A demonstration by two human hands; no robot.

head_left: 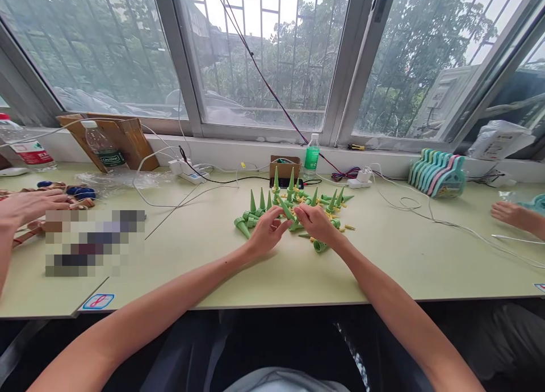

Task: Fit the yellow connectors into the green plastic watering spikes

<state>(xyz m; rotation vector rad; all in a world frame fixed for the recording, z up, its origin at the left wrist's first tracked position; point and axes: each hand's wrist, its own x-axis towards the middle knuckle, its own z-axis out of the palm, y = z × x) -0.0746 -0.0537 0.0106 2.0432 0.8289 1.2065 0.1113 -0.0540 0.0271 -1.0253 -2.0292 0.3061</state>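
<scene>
While windows (264, 68) fill the background, a pale table (204, 255) spans the foreground. Mid-table: cluster of green spikes (314, 197), some upright, others lying. Left hand (267, 233) at the near edge, pinching one tilted green cone (286, 210). Right hand (315, 224) just beside, fingers curled; cannot tell whether it grips anything. Small yellow piece (349, 227) lies rightward.

Green conical plastic spikes (291, 188) on pale-green flat tabletop (191, 261), centre of frame, brown cardboard box (284, 166) behind them, green-and-clear plastic bottle (312, 153) right of box, multicoloured plastic row (438, 175) at right, clear plastic bottle (104, 147) before brown cardboard panel (135, 145), left of frame.
</scene>
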